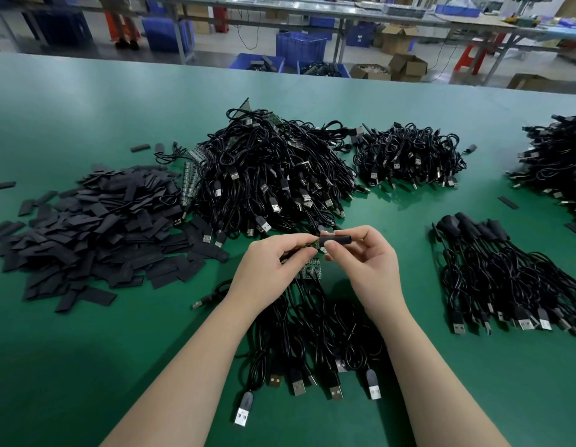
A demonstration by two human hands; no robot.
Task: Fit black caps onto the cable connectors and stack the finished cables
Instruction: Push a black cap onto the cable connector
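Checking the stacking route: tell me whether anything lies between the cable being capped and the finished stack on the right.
Nothing visible does. The right hand holds the black cap at the connector pinched by the left hand; only bare green table separates them from the finished stack.

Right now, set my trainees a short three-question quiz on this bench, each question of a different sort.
1. True or false: the right hand pinches a black cap.
2. On which side of the big cable heap does the cap pile lie: A left, B right?
3. Fill in: the left hand holds a small green ____.

Key: 1 true; 2 A; 3 board.
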